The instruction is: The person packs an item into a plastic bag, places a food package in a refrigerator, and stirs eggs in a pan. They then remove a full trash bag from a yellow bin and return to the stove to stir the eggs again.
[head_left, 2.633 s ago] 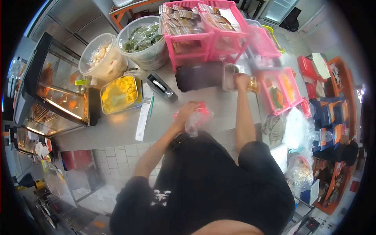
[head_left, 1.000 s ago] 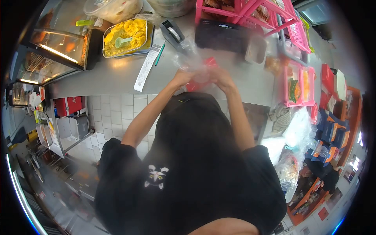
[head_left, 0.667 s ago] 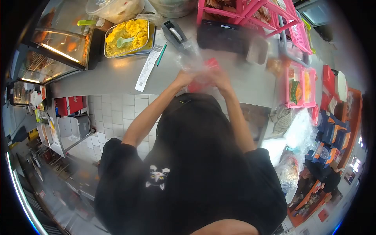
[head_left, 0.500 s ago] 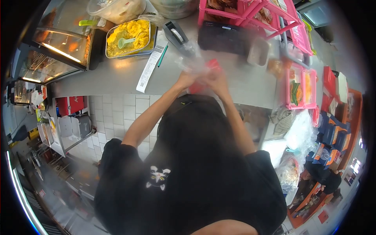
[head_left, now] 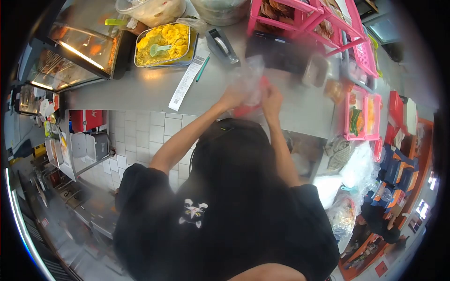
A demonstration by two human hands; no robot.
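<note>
Over the counter's near edge, my left hand is closed on the side of a clear plastic bag, blurred by the haze on the lens. A red plastic bag lies around and below the clear one, its upper edge rising towards my right hand. The fingers of that hand are pinched on the red bag's edge. What the clear bag contains cannot be made out. To the left, a long printed receipt and a green pen lie side by side, next to a tape dispenser.
A metal tray of yellow food with a green scoop stands at back left, beside a glass display case. Pink baskets and a black box line the back. A pink tray sits right. Another person is far right.
My hands have moved slightly apart. The clear bag now stands higher between them, and the red bag is spread wider. The whole view has shifted a little.
</note>
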